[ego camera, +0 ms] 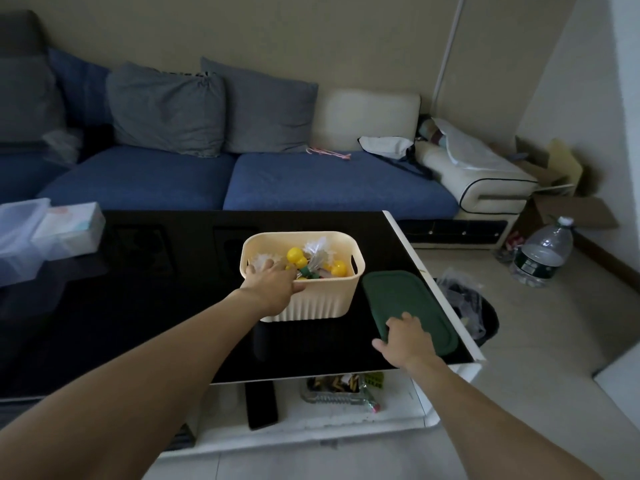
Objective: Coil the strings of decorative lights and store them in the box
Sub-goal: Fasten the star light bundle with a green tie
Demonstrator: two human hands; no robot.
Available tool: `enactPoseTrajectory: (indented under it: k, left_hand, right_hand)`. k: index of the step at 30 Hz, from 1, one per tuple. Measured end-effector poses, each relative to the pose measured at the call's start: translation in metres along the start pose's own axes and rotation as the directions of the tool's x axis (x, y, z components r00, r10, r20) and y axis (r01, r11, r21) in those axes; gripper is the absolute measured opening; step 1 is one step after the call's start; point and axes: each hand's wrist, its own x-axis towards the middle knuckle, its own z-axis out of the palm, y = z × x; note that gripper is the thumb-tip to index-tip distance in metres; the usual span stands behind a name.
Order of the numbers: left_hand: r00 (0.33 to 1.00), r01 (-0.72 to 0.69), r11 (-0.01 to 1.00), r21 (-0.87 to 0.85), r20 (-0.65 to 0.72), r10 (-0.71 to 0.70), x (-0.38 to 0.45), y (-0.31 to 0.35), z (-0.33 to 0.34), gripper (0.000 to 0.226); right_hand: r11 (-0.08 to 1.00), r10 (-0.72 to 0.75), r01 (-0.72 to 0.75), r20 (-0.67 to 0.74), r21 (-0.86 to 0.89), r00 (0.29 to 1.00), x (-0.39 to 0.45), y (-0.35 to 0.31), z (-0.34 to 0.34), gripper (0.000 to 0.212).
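The left hand (273,285) grips the box (322,299) by its near rim. The lights (313,263) inside look light and floppy. The right hand (405,337) holds the green lid (401,296) by its near edge.

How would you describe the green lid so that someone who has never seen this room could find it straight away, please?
Start at the black coffee table in front of the blue sofa and go to its right end. There, just right of the cream ribbed box holding the lights, the lid lies flat, with the right hand on its near corner. It is the only dark green, flat, round-cornered thing on the table.
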Motion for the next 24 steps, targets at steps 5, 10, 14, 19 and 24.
enactPoseTrajectory:
  k: [5,10,14,19,24]
  left_hand:
    - [0.988,-0.06,0.991,-0.12,-0.15,0.042,-0.043,-0.005,0.01,0.056]
    - [0.954,0.001,0.976,-0.219,-0.291,-0.066,-0.073,-0.003,0.028,0.058]
    - [0.957,-0.004,0.963,-0.271,-0.279,-0.074,-0.085,-0.003,0.039,0.071]
    - [0.945,-0.02,0.935,-0.354,-0.313,-0.098,-0.084,-0.001,0.04,0.066]
    - [0.925,-0.046,0.903,-0.428,-0.36,-0.124,-0.08,-0.003,0.045,0.064]
  right_hand:
    - [0.997,-0.057,0.051,-0.114,-0.06,0.992,-0.03,-0.003,0.011,0.012]
    - [0.989,-0.071,0.052,-0.13,-0.139,0.989,-0.055,-0.008,0.006,0.034]
    - [1.0,0.016,-0.018,-0.241,-0.007,0.97,-0.059,-0.005,-0.008,0.039]
    - [0.915,0.202,-0.026,-0.402,0.404,0.893,-0.046,-0.014,-0.051,0.035]
    - [0.585,0.331,0.059,-0.304,0.809,0.893,-0.036,-0.051,-0.09,0.028]
